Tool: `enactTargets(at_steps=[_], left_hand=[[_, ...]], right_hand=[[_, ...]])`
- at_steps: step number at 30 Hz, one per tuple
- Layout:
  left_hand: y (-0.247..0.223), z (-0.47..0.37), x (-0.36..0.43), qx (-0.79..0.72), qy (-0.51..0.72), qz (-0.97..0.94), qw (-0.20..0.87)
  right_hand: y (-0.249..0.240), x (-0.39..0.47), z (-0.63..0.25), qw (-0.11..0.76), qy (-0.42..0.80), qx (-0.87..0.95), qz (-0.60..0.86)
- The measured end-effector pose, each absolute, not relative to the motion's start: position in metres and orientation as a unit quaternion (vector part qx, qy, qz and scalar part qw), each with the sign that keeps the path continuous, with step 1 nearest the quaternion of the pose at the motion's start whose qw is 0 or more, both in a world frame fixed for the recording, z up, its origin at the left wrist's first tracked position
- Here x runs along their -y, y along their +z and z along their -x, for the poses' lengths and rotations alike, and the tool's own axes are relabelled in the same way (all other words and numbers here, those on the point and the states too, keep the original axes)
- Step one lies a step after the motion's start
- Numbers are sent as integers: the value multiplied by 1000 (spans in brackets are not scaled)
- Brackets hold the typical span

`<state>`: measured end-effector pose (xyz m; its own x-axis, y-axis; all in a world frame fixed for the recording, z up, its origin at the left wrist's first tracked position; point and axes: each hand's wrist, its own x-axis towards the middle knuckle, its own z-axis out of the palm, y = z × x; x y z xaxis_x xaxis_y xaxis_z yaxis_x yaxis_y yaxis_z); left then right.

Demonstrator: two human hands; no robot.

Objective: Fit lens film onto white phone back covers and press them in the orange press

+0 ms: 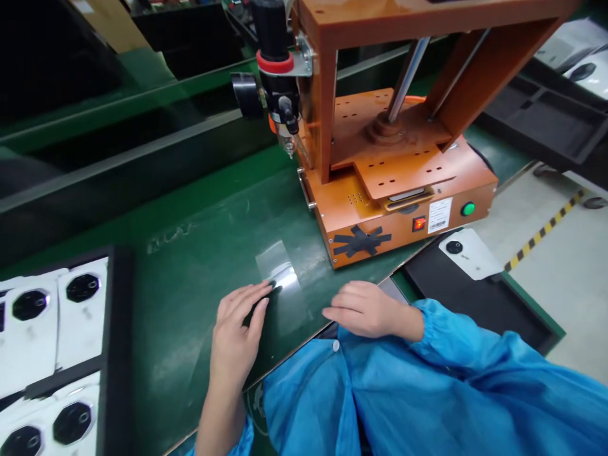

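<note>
A clear plastic film (pixel 278 263) lies on the green work surface, with bright glare across its middle. At its lower left edge are the fingertips of my left hand (pixel 240 329). The fingers there are stretched out, with the thumb apart from them, and no grip on the film shows. My right hand (pixel 363 308) hovers close to the table's front edge, right of the film and apart from it. Its fingers are curled and close together, and whatever may be inside them is hidden.
An orange press machine (pixel 403 215) stands behind my right hand. To the left, a black tray (pixel 111 329) holds several white phone back covers (pixel 80 316). At the right, one white phone cover (pixel 472 253) lies on a black tray (pixel 494 304) beside the table edge.
</note>
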<state>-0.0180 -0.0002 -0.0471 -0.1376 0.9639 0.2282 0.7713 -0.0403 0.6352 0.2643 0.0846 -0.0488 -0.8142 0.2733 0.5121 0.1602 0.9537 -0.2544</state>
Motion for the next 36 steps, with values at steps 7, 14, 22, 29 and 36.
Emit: enactTargets(at_steps=[7,14,22,29,36], left_hand=[[-47,21,16,-689,346,-628,104],[-52,19,-18,-710,253,-650,98],[-66,22,6,-734,264,-622,72],[-65,17,6,-747,298,-590,70],[-65,17,3,-748,334,-566,90]], right_hand=[[-59,-103,-189,346,168,904,189],[-68,-104,-186,346,194,900,182],[-64,-107,-182,319,221,900,197],[-45,-115,-148,241,116,950,160],[-47,-117,-142,244,54,964,92]])
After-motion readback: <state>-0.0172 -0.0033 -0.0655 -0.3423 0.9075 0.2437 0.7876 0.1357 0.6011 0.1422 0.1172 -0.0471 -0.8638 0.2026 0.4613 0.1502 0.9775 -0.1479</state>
